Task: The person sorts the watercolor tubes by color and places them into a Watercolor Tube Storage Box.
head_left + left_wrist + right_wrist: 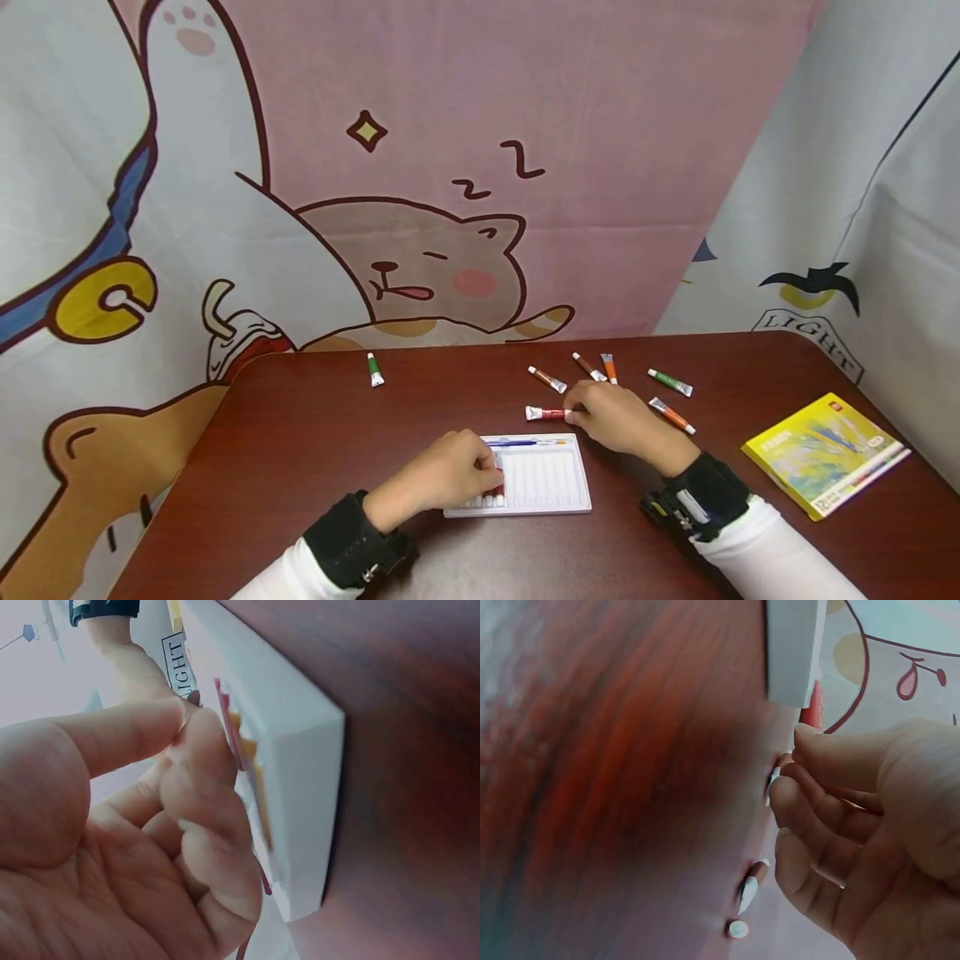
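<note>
In the head view my left hand (447,473) is over the left part of a white plastic tray (546,483) with slots. Its fingertips are at a red paint tube (498,478) lying there beside other tubes. The left wrist view has the thumb and index fingertip together; whether they pinch the tube is hidden. Beyond the tray's back right corner, my right hand (617,417) pinches the end of another red paint tube (546,413), its other end pointing left. That tube (814,705) shows only partly in the right wrist view.
A brush (517,443) lies along the tray's back. Brown tubes (547,380), orange tubes (672,415) and a green tube (671,382) lie around the right hand. Another green tube (375,370) is at the back left. A yellow box (825,454) lies at the right.
</note>
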`<state>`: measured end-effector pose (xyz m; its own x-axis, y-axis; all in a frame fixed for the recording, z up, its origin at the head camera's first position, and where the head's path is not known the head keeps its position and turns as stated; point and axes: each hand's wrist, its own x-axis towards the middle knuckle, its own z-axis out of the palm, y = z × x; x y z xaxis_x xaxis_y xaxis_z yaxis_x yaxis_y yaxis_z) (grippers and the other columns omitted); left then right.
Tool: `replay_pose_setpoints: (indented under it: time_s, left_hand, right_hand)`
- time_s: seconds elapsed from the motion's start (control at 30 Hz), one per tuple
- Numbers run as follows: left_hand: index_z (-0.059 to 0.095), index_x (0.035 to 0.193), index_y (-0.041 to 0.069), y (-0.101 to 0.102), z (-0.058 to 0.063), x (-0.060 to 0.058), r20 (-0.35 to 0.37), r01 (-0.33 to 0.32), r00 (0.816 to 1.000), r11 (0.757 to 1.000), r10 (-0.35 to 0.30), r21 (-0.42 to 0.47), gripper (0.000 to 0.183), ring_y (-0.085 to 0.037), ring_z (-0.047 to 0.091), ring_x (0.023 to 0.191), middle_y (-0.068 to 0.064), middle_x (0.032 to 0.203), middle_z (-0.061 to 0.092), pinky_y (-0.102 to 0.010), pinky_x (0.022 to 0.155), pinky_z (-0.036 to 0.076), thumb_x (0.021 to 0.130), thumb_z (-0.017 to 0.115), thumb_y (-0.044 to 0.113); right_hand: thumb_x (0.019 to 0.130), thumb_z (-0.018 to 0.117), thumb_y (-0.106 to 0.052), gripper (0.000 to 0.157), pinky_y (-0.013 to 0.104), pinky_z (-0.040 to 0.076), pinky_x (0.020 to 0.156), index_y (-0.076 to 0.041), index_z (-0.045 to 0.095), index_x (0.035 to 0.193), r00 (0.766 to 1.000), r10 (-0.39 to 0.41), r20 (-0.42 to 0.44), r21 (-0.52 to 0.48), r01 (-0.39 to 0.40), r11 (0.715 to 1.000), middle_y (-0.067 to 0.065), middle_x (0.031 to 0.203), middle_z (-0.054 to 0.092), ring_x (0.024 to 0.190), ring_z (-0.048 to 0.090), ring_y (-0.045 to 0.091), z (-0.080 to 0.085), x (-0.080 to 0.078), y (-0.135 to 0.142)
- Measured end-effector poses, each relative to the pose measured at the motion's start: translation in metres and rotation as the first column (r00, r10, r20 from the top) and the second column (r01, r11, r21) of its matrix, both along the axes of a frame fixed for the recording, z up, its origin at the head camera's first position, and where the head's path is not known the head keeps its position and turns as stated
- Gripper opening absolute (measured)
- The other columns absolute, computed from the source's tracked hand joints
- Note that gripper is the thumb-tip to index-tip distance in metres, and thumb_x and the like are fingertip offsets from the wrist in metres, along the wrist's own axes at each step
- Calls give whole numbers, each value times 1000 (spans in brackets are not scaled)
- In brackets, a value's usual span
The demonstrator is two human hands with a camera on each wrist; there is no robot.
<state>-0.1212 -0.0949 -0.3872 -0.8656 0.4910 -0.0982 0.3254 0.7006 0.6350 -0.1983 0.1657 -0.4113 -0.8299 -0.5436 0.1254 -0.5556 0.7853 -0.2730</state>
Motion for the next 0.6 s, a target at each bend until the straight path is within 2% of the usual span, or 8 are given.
replay_pose_setpoints:
  time_s: [0.23, 0.4, 0.5, 0.6]
  left_hand:
    - [70, 83, 13, -2, 11, -5, 3, -100, 995, 985, 101, 143, 14, -10, 46, 48, 4, 65, 57, -25, 45, 38, 89, 63, 24]
    - [71, 97, 13, 4, 16, -9, -14, -140, 989, 965, 147, 220, 23, -9, 56, 69, 5, 87, 67, -31, 61, 49, 90, 62, 33]
    - [70, 103, 11, 8, 18, -11, -8, -164, 985, 949, 173, 270, 30, -7, 59, 78, 2, 93, 69, -35, 71, 51, 91, 61, 37]
    - [70, 105, 10, 12, 20, -12, 7, -199, 978, 926, 208, 320, 35, -6, 60, 82, 1, 95, 70, -37, 75, 51, 90, 61, 40]
  right_hand:
    - [84, 70, -24, 10, 33, 45, 58, -19, 69, 92, 997, -64, -37, -140, 59, 988, -8, 86, 64, 71, 53, 8, 11, 14, 2]
    - [83, 72, -22, 8, 29, 40, 48, -19, 69, 89, 992, -101, -72, -266, 79, 961, -10, 79, 60, 60, 47, 8, 20, 29, -4]
    - [82, 73, -21, 7, 28, 40, 48, -20, 68, 87, 990, -109, -94, -323, 73, 944, -12, 78, 60, 59, 46, 8, 24, 38, -10]
    - [81, 73, -21, 8, 27, 41, 48, -21, 68, 87, 987, -110, -114, -356, 63, 932, -13, 79, 60, 59, 47, 7, 26, 46, -16]
